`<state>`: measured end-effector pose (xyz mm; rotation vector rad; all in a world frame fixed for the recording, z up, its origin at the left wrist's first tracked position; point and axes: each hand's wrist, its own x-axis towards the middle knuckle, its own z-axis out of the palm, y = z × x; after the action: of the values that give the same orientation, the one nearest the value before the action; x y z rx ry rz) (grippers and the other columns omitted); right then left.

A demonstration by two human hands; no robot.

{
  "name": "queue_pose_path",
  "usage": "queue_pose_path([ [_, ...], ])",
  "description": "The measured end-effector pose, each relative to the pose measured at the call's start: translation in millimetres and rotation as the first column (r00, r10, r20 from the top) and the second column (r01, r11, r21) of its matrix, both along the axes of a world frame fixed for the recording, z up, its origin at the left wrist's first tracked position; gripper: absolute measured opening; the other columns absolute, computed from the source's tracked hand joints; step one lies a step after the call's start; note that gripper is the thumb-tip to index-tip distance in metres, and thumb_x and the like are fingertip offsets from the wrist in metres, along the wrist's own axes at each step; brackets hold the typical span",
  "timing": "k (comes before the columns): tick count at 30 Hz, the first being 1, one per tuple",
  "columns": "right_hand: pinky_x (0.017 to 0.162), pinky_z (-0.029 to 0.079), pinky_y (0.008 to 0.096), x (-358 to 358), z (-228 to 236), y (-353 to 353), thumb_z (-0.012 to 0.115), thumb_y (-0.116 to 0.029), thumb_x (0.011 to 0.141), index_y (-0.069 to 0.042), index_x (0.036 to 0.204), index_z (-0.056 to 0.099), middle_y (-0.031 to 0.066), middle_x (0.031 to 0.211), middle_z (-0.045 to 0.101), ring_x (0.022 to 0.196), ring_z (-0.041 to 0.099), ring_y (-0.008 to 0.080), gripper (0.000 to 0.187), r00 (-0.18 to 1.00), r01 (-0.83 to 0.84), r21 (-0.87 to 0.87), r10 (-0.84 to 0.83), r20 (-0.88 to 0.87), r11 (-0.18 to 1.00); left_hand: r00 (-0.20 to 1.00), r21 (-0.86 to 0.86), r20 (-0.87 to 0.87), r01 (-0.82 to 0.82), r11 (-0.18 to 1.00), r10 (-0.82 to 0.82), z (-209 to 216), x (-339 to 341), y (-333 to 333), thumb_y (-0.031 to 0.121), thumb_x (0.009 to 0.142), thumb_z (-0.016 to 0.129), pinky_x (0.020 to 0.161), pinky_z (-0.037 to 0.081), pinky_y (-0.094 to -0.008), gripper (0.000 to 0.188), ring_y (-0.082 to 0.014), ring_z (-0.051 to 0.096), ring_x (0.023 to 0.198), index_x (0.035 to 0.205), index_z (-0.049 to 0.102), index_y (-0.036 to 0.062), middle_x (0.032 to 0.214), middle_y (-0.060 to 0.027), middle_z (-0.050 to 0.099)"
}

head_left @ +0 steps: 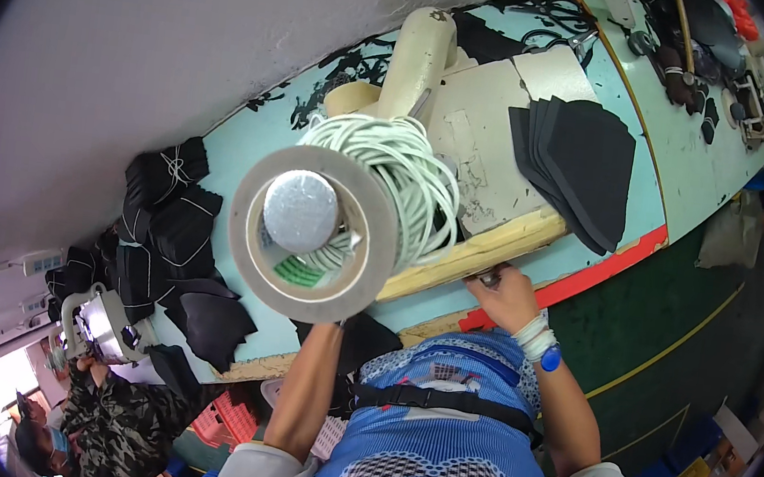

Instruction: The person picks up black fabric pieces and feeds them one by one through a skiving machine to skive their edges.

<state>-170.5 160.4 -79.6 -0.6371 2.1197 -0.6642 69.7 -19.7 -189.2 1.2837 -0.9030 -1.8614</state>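
Yellow bar (474, 255) beside curled right hand (509, 300), grip's hold unclear; left hand's grip hidden, cannot tell

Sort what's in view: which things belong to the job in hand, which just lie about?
Likely in use: board beside right hand; stacked black pieces. Left hand hidden behind grey roll.

Likely lying about: scissors, black scraps, tied bundles.

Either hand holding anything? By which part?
Left hand: hidden behind the grey-rimmed roll, can't tell. Right hand seems to hold a small dark object; its kind and gripped part can't be made out.
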Motion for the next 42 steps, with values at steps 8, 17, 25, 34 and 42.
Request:
queue_pose_path([
  [8,0.053,0.051,0.0302,-0.3,-24.9,-1.4,0.068,-0.013,0.08,0.007,0.094,0.064,0.0116,0.071,0.065,0.055,0.063,0.0177,0.025,0.961,0.054,-0.109,-0.022,0.274,0.993,0.844,-0.27,0.334,0.512,0.815,-0.419,48.3,-0.4,13.3,0.029,0.099,0.048,0.09,0.045,-0.0345,0.035,-0.0214,0.057,0.1,0.118,0.057,0.001,0.11,-0.0096,0.061],
  [17,0.038,0.031,0.0248,5.6,16.2,-17.4,0.067,-0.002,0.08,0.0,0.09,0.06,0.0052,0.06,0.054,0.044,0.046,0.0112,0.012,0.694,0.413,0.004,-0.318,0.646,0.911,0.981,-0.216,0.108,0.182,0.959,-0.162,22.9,-25.2,22.0,0.019,0.1,0.05,0.097,0.039,-0.0334,0.03,-0.0225,0.051,0.109,0.123,0.052,-0.0003,0.122,-0.0152,0.055],
  [25,0.071,0.054,0.0474,24.7,-34.3,0.7,0.065,-0.02,0.076,-0.002,0.082,0.069,0.0226,0.083,0.067,0.077,0.064,0.0437,0.02,0.96,0.067,0.093,-0.038,-0.277,0.993,0.378,-0.131,0.785,0.876,0.463,-0.491,105.7,81.6,15.8,0.032,0.078,0.079,0.11,0.029,-0.0468,0.07,-0.0379,0.042,0.128,0.132,0.049,-0.0011,0.128,-0.0223,0.05],
  [34,0.075,0.052,0.0493,24.4,-45.8,0.9,0.064,-0.021,0.075,0.006,0.076,0.067,0.0307,0.078,0.063,0.079,0.062,0.0474,0.027,0.971,0.192,-0.067,-0.199,-0.135,0.979,0.202,-0.168,0.978,0.917,0.362,-0.059,126.6,103.1,30.0,-0.001,0.085,0.062,0.084,0.051,-0.0404,0.034,-0.035,0.061,0.099,0.119,0.06,-0.0011,0.11,-0.019,0.061],
  [42,0.07,0.053,0.0448,19.8,-54.9,9.3,0.066,-0.019,0.075,0.008,0.075,0.065,0.0277,0.07,0.063,0.073,0.065,0.0434,0.027,0.99,0.139,-0.151,-0.139,0.01,0.979,0.216,-0.161,0.558,0.975,0.151,-0.801,216.1,34.6,3.9,-0.007,0.08,0.059,0.075,0.051,-0.0349,0.045,-0.0294,0.064,0.083,0.123,0.063,0.0054,0.091,-0.0161,0.066],
])
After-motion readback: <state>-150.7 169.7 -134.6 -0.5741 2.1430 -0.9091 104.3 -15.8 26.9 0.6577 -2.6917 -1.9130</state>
